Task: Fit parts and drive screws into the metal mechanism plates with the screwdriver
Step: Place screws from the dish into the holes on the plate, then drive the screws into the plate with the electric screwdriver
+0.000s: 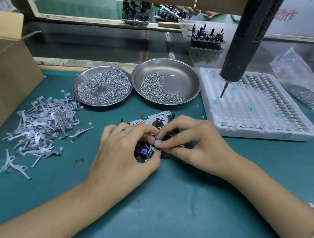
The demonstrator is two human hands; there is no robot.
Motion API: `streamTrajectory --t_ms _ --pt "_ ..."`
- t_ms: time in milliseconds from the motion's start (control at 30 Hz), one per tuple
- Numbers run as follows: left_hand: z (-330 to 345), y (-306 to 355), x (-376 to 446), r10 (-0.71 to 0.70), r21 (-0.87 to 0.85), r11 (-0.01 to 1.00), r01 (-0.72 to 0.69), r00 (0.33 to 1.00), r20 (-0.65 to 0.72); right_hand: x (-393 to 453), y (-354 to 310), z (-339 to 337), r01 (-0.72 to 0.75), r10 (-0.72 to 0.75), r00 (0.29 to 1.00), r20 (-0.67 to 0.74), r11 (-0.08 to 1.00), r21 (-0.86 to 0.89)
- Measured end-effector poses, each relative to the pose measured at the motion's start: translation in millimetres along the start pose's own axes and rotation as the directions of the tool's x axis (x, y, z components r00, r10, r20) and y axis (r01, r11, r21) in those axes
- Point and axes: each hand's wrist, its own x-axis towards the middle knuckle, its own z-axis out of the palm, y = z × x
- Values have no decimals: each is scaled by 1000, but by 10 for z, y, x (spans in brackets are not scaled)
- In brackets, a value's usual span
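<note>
Both hands, left hand point(122, 152) and right hand point(190, 140), pinched a small part point(157, 142) onto the plate point(148, 119), evidently fitting it; next, probably, the screwdriver point(242, 50) hanging above-right.

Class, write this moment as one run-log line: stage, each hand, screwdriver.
stage: fitting part | left hand: holds mechanism plate | right hand: pinches small part at plate | screwdriver: hanging, untouched

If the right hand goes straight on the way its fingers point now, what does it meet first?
Probably the left hand: the right hand points leftward over the mechanism plate, fingertips already nearly touching the left fingers.
</note>
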Motion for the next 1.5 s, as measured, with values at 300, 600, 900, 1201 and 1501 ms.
streamTrajectory --t_ms 300,600,900,1201,1501 --pt "5 -4 6 -14 -47 999 12 999 -30 89 -126 -138 40 -128 764 -632 987 -153" --pt "24 -33 -5 17 -84 996 -21 999 -48 857 -299 -809 -60 102 741 -664 994 86" --pt "47 -39 40 39 -90 995 -49 993 -110 1090 -446 -498 47 125 697 -706 975 219" --pt "38 -58 43 23 -95 995 -31 996 -83 716 -652 -80 265 188 729 -658 808 526" --pt "13 -19 40 14 -94 995 -21 997 -78 653 -657 133 304 202 758 -620 732 610"
